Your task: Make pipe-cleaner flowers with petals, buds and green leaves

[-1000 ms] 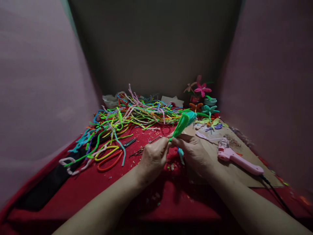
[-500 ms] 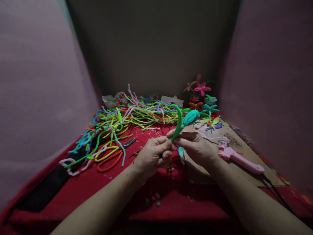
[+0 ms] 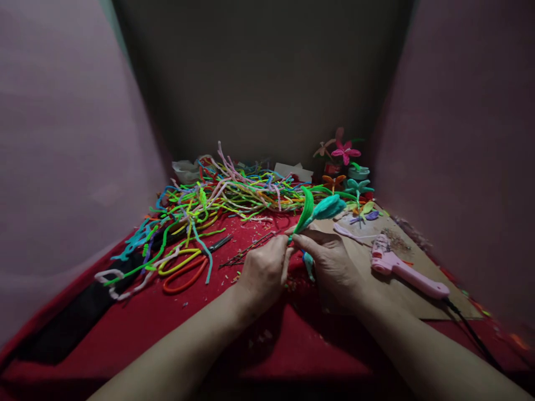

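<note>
Between my two hands is a pipe-cleaner flower with a teal bud [image 3: 329, 208] and a curved green leaf [image 3: 307, 207]. My left hand [image 3: 266, 264] is closed at the bottom of its stem, back of the hand turned up, fingertips hidden. My right hand [image 3: 332, 259] pinches the stem with thumb and fingers just under the leaf. The bud tilts off to the right and the leaf stands upright. Beneath my right hand, a small teal and blue pipe-cleaner piece [image 3: 308, 264] shows in part.
A tangled heap of coloured pipe cleaners [image 3: 246, 192] lies at the back left. Scissors [image 3: 188, 267] with red and yellow handles rest on the red cloth [image 3: 167, 328]. To the right, a pink glue gun [image 3: 407, 273] lies on a brown board [image 3: 443, 295]. Finished flowers [image 3: 346, 151] stand behind.
My left hand has rolled over so its back faces up. The bud has tipped lower and to the right, and the leaf has turned, its tip now bending less to the left.
</note>
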`<action>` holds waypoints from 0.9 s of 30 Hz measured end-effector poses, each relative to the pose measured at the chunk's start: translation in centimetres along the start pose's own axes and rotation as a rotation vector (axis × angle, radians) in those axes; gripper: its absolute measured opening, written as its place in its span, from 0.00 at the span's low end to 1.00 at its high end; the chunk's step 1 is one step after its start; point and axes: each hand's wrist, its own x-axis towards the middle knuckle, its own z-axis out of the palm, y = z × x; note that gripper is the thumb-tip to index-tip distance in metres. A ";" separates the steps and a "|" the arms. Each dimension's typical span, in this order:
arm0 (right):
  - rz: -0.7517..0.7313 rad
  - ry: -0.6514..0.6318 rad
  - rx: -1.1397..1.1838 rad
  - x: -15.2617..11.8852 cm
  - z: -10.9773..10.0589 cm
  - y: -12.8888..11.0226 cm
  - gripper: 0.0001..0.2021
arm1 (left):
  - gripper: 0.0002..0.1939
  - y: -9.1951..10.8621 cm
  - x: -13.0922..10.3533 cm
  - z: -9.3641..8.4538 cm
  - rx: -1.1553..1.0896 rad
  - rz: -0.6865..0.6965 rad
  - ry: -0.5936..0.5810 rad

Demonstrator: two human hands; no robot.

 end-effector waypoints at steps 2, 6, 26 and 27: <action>0.025 0.017 -0.010 -0.2 0.3 -0.4 0.09 | 0.07 -0.1 0.0 0.0 0.067 0.047 -0.008; 0.068 0.013 0.009 -0.2 0.4 -0.6 0.06 | 0.11 0.6 0.6 -0.6 -0.287 -0.247 -0.139; 0.132 -0.274 0.298 0.6 -0.8 -0.7 0.11 | 0.09 0.6 0.8 -1.3 -1.341 -0.655 -0.543; 0.110 -0.269 0.291 0.7 -0.8 -0.6 0.10 | 0.09 0.5 0.8 -1.4 -1.348 -0.653 -0.563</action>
